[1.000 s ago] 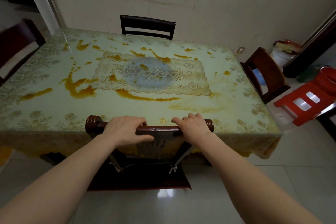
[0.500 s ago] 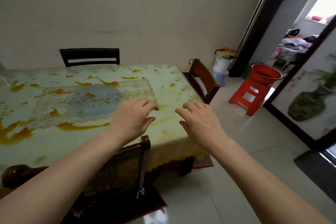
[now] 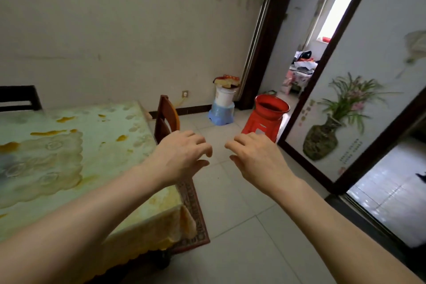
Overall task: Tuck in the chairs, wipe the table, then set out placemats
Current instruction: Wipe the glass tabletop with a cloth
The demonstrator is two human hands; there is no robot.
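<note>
Grips (image 3: 182, 157) (image 3: 255, 157) empty; chair (image 3: 166, 117) upright, toward table (image 3: 96, 140)

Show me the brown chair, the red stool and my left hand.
brown chair (image 3: 167, 116), head view, backrest.
red stool (image 3: 254, 124), head view, front side.
left hand (image 3: 182, 157), head view, back of hand.

Chair (image 3: 166, 117) at table's (image 3: 96, 145) right end

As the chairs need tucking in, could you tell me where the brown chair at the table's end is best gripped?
Grip the brown chair by the curved top rail of its backrest, coming from the open floor side, opposite the table. That rail stands upright above the tabletop and is the only part clearly visible. The left hand and right hand are both empty.
</note>
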